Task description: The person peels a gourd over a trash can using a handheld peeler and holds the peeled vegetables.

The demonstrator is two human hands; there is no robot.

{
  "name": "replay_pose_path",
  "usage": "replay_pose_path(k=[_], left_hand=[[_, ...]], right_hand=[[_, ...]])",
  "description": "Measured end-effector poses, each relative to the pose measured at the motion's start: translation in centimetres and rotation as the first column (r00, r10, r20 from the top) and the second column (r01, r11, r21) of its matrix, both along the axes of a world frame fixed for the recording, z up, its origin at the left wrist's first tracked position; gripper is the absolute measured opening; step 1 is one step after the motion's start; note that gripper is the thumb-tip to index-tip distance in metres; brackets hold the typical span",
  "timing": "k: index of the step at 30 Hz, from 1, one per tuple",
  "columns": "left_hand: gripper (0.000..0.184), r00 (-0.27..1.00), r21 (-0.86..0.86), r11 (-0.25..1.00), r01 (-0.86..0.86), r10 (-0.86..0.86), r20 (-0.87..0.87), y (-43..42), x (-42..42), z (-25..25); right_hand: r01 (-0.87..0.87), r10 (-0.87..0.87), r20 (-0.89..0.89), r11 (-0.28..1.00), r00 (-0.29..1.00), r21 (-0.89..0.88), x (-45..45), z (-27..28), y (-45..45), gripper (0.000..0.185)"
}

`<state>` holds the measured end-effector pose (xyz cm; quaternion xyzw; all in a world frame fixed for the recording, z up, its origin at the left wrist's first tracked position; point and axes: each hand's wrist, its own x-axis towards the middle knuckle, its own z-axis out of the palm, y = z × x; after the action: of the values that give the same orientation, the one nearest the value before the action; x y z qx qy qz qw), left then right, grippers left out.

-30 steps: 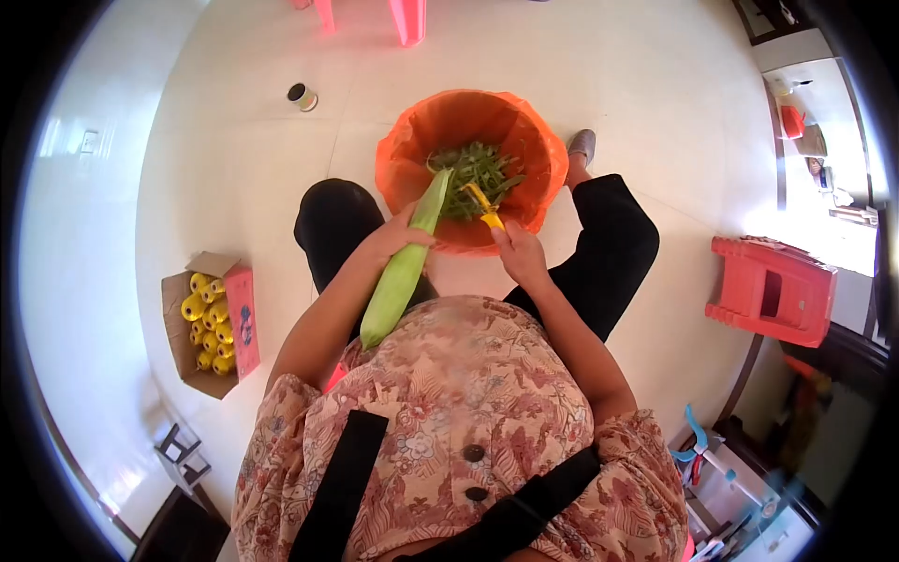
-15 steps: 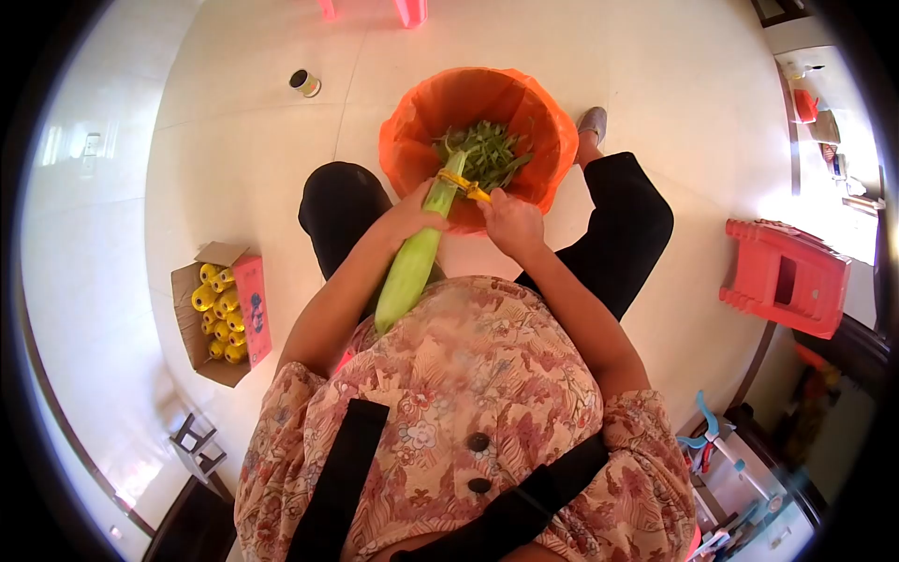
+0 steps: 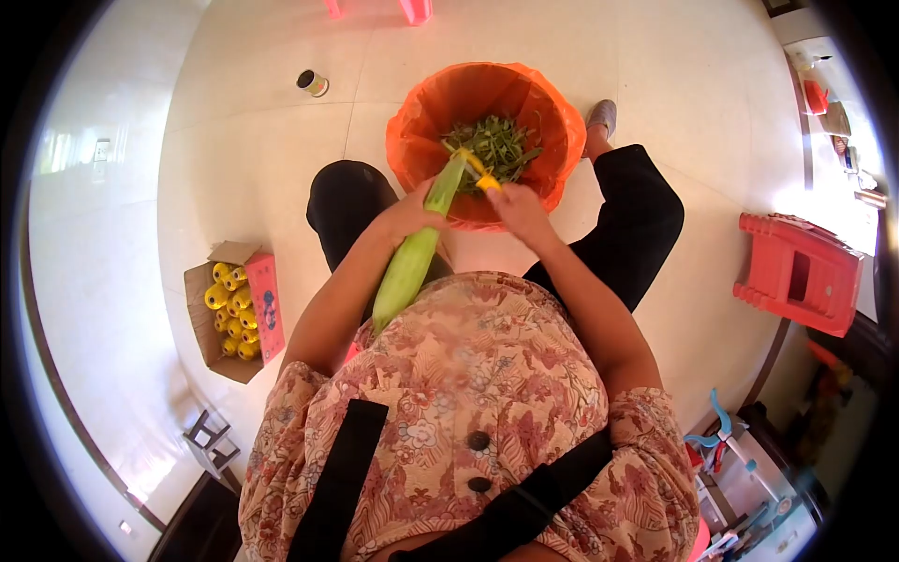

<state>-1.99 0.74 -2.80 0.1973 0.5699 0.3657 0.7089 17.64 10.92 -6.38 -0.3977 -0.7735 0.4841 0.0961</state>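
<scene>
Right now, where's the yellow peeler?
In the head view, the yellow peeler is in the right hand, over the orange-lined bin, at the far end of the long green vegetable.

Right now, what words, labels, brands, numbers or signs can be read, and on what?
None can be read.
Pink side of the open box: dark printed marks, too blurred to read.
Small container on the floor: pale label, too small to read.
Yellow items in the box: any print too small to tell.
Yellow peeler: no lettering can be made out.
</scene>
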Motion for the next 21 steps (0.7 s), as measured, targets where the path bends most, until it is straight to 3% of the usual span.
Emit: replay_pose_path(k=[3, 9, 12, 15, 18, 20, 21], left_hand=[[0.079, 1.0, 0.03, 1.0, -0.008, 0.008, 0.018, 0.4, -0.2, -0.8], [0.075, 0.997, 0.043, 0.997, -0.067, 0.066, 0.027, 0.9, 0.5, 0.8], [0.077, 0.999, 0.003, 0.999, -0.048, 0.048, 0.021, 0.5, 0.2, 1.6], [0.079, 0.999, -0.017, 0.999, -0.039, 0.039, 0.007, -0.4, 0.3, 1.7], [0.079, 0.999, -0.032, 0.999, -0.032, 0.031, -0.013, -0.8, 0.0, 1.2], [0.079, 0.999, -0.039, 0.998, -0.049, 0.049, -0.007, -0.7, 0.2, 0.9], [0.078, 0.998, -0.048, 0.997, -0.066, 0.066, -0.002, -0.7, 0.2, 0.9]], right_hand=[[-0.07, 0.053, 0.164, 0.992, 0.985, 0.1, -0.3, 3.0, -3.7, 0.033], [-0.141, 0.084, 0.201, 0.946, 0.976, 0.291, -0.5, 2.5, -2.9, 0.034], [-0.027, -0.067, 0.257, 0.938, 0.964, 0.346, -1.4, -0.5, -1.9, 0.035], [-0.029, -0.095, 0.31, 0.927, 0.946, 0.373, -0.7, -1.6, 1.2, 0.034], [0.016, -0.082, 0.154, 0.921, 0.985, 0.389, -1.2, -3.7, 1.6, 0.034], [0.08, -0.078, 0.082, 0.997, 0.994, -0.014, -1.8, -6.5, 2.1, 0.035], [0.092, -0.085, 0.044, 0.971, 0.995, -0.222, -2.3, -7.3, 2.2, 0.035]])
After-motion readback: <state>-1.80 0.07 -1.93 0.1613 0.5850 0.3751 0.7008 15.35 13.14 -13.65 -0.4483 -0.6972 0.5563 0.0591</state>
